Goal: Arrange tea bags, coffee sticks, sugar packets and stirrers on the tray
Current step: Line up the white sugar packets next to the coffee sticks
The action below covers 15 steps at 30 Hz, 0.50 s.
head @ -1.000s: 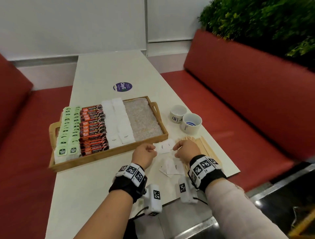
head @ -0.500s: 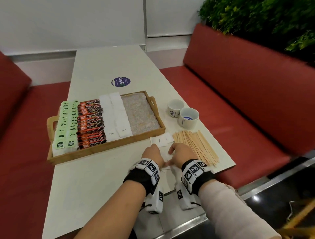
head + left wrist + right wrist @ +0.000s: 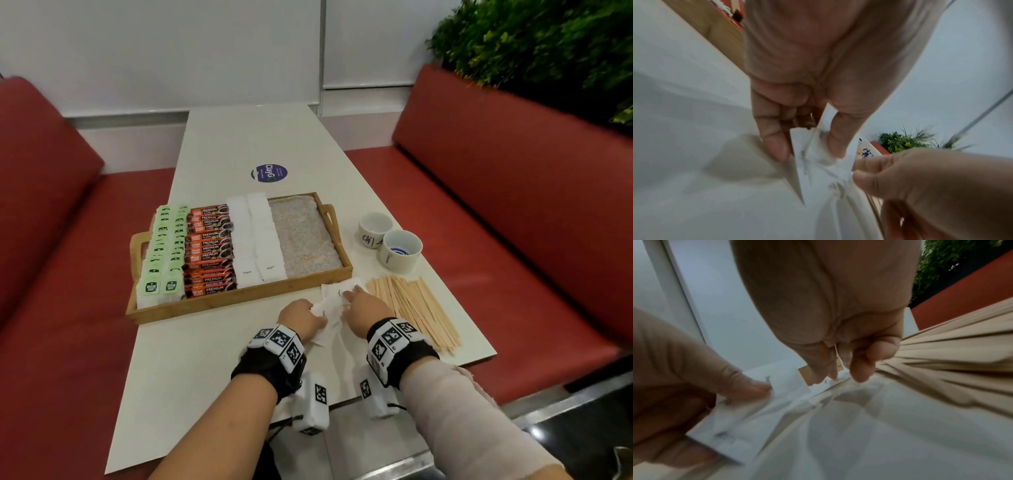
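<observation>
Blur and cover around the loose sugar packets (image 3: 334, 303)

Both wrist views smear; left hand (image 3: 301, 317) and right hand (image 3: 364, 308) hide part of the pile, packet count unclear.

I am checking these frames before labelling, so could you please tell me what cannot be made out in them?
- Count of loose sugar packets: head view, both hands cover the pile.
- Packet print: both wrist views, motion blur.
- Wooden stirrers: head view, too thin and overlapped to count.
- Right hand: right wrist view, whether its fingertips pinch a packet is blurred.
- Left hand pinches packets; how many is hidden.
</observation>
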### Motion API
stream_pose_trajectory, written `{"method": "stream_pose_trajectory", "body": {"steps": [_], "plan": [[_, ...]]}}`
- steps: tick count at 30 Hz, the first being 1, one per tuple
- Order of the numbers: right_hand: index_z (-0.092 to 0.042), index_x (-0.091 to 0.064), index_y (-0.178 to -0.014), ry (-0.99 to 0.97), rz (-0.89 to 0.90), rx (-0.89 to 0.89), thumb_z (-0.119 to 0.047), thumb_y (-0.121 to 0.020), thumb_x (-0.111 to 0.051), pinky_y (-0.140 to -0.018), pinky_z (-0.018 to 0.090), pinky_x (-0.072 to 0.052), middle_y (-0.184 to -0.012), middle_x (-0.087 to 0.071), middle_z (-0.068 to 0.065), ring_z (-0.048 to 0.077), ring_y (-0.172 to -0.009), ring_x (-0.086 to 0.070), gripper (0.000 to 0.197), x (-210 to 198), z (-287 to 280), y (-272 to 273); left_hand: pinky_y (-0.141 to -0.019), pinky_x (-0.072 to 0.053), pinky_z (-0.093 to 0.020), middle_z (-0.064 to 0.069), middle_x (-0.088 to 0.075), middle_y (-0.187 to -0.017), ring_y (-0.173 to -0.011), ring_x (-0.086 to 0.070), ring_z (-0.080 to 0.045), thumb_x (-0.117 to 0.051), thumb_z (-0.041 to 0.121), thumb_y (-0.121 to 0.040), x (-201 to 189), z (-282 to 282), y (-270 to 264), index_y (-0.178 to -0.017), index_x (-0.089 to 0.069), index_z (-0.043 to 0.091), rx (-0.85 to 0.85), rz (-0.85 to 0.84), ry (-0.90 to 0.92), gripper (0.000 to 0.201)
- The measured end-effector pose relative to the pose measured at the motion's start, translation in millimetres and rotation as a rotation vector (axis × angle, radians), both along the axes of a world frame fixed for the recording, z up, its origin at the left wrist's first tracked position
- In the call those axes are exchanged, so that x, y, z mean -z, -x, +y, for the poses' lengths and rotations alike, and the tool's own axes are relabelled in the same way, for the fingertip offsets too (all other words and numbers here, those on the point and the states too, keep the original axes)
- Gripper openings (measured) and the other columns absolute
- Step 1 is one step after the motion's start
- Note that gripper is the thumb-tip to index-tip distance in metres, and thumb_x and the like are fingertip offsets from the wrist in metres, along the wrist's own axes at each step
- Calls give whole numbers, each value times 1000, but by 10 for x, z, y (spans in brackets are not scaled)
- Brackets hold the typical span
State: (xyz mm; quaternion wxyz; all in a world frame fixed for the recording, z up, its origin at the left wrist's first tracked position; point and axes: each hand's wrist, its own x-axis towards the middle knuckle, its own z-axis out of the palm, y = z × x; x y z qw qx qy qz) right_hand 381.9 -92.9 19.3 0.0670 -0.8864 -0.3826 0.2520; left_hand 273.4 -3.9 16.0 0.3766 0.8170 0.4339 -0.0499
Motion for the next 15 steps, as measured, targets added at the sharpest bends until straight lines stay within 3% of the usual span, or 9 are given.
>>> {"method": "stream_pose_trajectory", "body": {"steps": [3, 5, 8, 10, 13, 15], "plan": [[-23, -30, -147, 29, -20, -59, -14, -97, -32, -107, 39, -35, -160, -11, 4, 29, -134, -39, 51, 14, 41, 51, -96, -38, -29, -14, -53, -134, -123, -50, -29, -58, 27, -92, -10, 116, 56, -133, -46, 3, -132, -76, 19, 49], [-28, -32, -146, 25, -25, -96, -15, -97, -32, -107, 36, -34, -160, -13, 1, 27, -134, -39, 51, 23, 44, 77, -92, -42, -30, -14, -57, -128, -116, -54, -30, -58, 24, -92, -17, 189, 72, -129, -49, 3, -183, -130, 27, 43], [-33, -43, -141, -29, -1, -119, -20, -97, -36, -106, 32, -35, -156, -26, -5, 22, -132, -43, 47, 64, 56, 123, -91, -50, -39, -14, -60, -120, -107, -59, -31, -60, 21, -90, -1, 262, 86, -124, -51, 5, -247, -206, 68, 39], [-33, -52, -134, -81, 22, -105, -22, -93, -44, -104, 29, -38, -150, -38, -9, 17, -127, -48, 43, 79, 61, 158, -91, -50, -39, -13, -61, -120, -107, -59, -30, -61, 20, -89, 21, 293, 96, -123, -53, 6, -244, -210, 55, 38], [-32, -63, -119, -199, 45, 25, -22, -88, -58, -99, 27, -41, -135, -55, -8, 16, -119, -54, 33, 57, 57, 153, -91, -46, -33, -11, -61, -123, -111, -57, -28, -62, 19, -88, 55, 338, 109, -123, -54, 7, -225, -201, 32, 38], [-30, -62, -116, -278, 17, 164, -25, -86, -62, -96, 29, -44, -124, -62, -5, 17, -113, -57, 30, 54, 63, 114, -93, -46, -34, -10, -61, -123, -111, -58, -28, -64, 19, -87, 72, 364, 124, -123, -55, 7, -216, -186, 27, 39]]}}
